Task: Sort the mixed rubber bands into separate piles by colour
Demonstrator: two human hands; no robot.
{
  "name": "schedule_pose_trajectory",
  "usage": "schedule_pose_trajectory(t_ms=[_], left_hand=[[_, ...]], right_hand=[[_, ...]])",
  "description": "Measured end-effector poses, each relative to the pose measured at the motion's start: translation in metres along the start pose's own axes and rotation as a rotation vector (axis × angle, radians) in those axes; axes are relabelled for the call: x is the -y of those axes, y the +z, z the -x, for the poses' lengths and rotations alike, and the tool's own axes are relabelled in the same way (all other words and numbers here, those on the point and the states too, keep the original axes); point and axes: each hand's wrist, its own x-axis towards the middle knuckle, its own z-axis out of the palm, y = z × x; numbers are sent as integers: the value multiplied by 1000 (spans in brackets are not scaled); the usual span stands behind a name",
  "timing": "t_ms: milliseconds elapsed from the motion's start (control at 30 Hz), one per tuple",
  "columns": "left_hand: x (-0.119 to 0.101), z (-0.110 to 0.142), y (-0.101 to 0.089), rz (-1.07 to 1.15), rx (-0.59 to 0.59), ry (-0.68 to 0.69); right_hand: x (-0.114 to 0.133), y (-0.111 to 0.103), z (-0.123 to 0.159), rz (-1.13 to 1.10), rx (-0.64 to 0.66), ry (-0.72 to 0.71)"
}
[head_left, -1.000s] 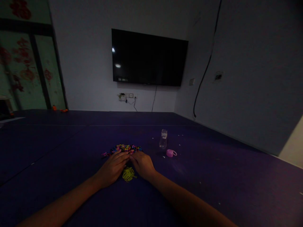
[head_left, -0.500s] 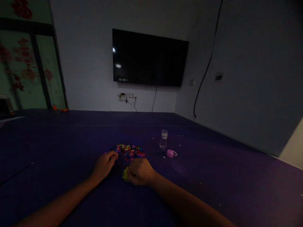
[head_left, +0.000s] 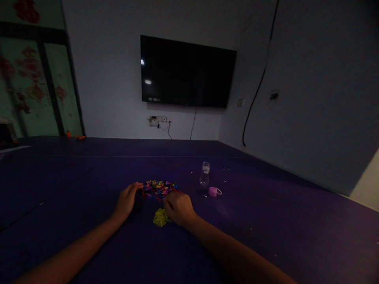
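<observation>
A loose heap of small multicoloured rubber bands (head_left: 160, 188) lies on the dark purple floor surface in front of me. My left hand (head_left: 126, 200) reaches to its left edge, fingers stretched out and touching the bands. At the heap's near right side is my right hand (head_left: 179, 207), fingers curled downward; their tips are hidden, and whatever they pinch cannot be made out. Just left of and below that hand sits a separate small pile of yellow rubber bands (head_left: 160, 217).
Beyond my right hand a clear plastic bottle (head_left: 204, 175) stands beside a pink cap (head_left: 213, 191) with a loop. Small white scraps are scattered around them. A television (head_left: 188, 71) hangs on the far wall, and a black cable (head_left: 254, 98) runs down the right wall.
My right hand has moved up and slightly right, from the yellow pile to the multicoloured heap, uncovering the yellow bands. My left hand has shifted a little left and its fingers have straightened.
</observation>
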Motion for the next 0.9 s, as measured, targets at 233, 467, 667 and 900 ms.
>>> schedule_pose_trajectory(t_ms=[233,467,667,900], left_hand=[[14,-14,-4,-131,-85,112],[-2,-21,15,-580,86,414],[-10,-11,18,-697,136,516],[-5,-10,18,-744,181,488]], right_hand=[[-9,1,-7,-90,-25,268],[-20,9,-23,-94,3,287],[-23,16,-30,9,77,192],[-29,21,-26,-21,113,75]])
